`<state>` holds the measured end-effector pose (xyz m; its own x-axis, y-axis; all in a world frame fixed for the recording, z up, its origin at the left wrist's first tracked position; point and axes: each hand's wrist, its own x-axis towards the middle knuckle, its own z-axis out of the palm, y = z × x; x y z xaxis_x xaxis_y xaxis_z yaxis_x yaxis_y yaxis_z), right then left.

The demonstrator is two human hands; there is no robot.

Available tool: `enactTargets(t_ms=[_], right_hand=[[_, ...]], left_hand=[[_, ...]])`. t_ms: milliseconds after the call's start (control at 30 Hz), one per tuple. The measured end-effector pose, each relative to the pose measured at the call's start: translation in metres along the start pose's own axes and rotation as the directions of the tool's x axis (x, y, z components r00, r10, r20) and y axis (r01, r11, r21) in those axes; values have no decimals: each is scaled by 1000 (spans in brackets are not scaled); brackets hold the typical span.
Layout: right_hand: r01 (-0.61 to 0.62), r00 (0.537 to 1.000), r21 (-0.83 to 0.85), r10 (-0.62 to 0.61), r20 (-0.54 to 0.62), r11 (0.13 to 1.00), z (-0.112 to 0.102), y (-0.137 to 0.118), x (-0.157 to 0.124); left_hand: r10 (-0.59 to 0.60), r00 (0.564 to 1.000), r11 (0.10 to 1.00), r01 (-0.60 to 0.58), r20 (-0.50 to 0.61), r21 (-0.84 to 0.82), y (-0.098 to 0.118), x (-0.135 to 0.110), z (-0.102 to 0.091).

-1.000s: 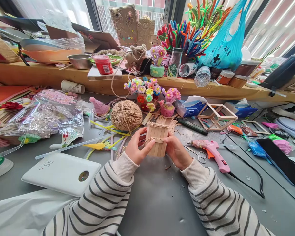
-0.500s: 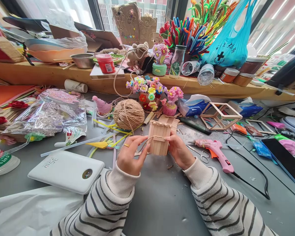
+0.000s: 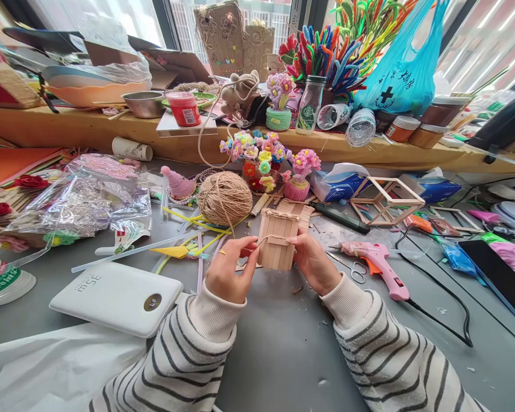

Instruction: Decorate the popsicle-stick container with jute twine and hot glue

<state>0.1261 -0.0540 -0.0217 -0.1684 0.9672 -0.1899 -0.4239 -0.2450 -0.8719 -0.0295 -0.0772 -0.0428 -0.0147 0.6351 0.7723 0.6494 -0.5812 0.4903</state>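
Observation:
A small panel of wooden craft sticks [image 3: 278, 252] is held upright above the grey table, with twine along its top edge and a short stick across its middle. My right hand [image 3: 315, 260] grips the panel's right side between thumb and fingers. My left hand [image 3: 232, 268] pinches a thin piece of twine [image 3: 264, 238] that runs onto the cross stick. Beyond the panel sits a ball of jute twine [image 3: 225, 199]. More joined sticks [image 3: 295, 209] lie just behind the panel.
On the right are scissors [image 3: 352, 269], a pink glue gun [image 3: 381, 266] with its cord, and a phone [image 3: 498, 274]. A white power bank [image 3: 115, 297] lies left, near white paper [image 3: 64, 366]. A stick frame [image 3: 386, 200] and a crowded shelf [image 3: 175, 140] stand behind.
My left fingers have shifted slightly and draw the twine straighter at the panel's left edge. My right hand keeps its hold on the panel.

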Motion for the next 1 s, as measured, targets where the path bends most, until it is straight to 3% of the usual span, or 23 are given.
enactTargets(t_ms=[133, 333, 833, 1000], right_hand=[[0, 1000, 14, -1, 3, 1000, 0, 0, -1], [9, 1000, 16, -9, -2, 1000, 1, -1, -2], [24, 1000, 18, -24, 15, 1000, 1, -1, -2], [27, 1000, 8, -27, 6, 1000, 1, -1, -2]], left_hand=[[95, 995, 994, -94, -21, 50, 7, 3, -1], [135, 991, 987, -134, -5, 92, 12, 0, -1], [58, 997, 998, -59, -55, -23, 16, -4, 3], [-93, 996, 988, 90, -16, -125, 19, -7, 3]])
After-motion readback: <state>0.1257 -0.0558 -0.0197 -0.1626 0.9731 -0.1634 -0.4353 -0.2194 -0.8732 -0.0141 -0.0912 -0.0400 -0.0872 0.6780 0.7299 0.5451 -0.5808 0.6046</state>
